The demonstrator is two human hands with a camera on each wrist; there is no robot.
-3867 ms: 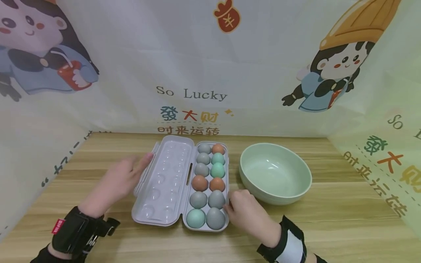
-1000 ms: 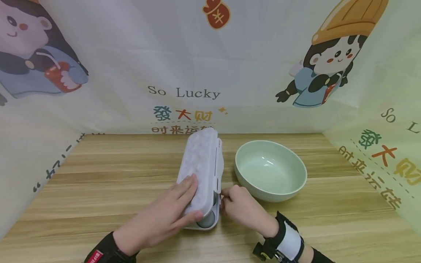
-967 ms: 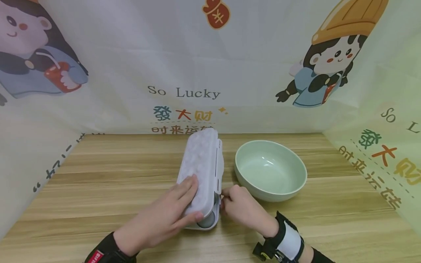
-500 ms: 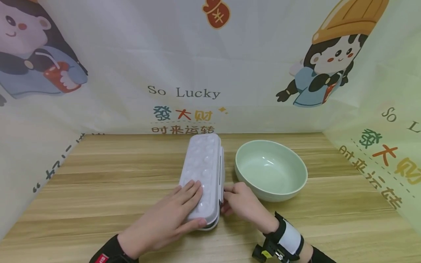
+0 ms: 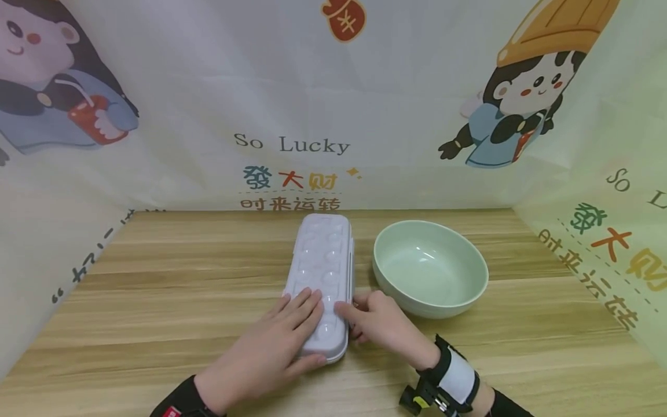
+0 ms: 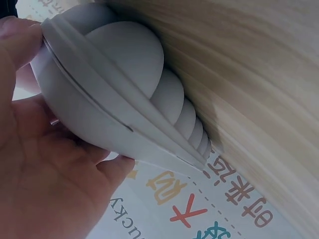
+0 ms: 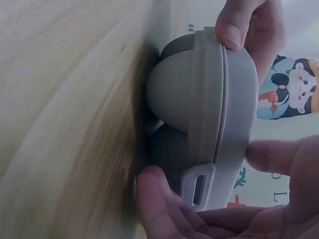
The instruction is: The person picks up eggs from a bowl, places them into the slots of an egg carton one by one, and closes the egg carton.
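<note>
A pale lilac plastic egg carton (image 5: 324, 249) lies on the table with its lid down over the eggs. My left hand (image 5: 273, 339) rests flat on the near part of the lid, fingers extended and thumb by the near end. On the right side, my right hand (image 5: 383, 321) pinches the carton's edge, its thumb on top of the lid and its fingers curled below. In the right wrist view the side latch (image 7: 199, 184) lies close to the fingers. A thin dark seam (image 6: 89, 92) runs between lid and base. The eggs are hidden inside.
A light green bowl (image 5: 429, 269) stands just right of the carton, near my right hand. The wooden table (image 5: 172, 278) ends at a printed cloth backdrop (image 5: 396, 133) behind, with similar cloth on both sides.
The lid, lying open at the left earlier with colored eggs showing, was swung over and pressed down by my left hand. The gap at the near end narrowed; my right thumb moved onto the lid.
</note>
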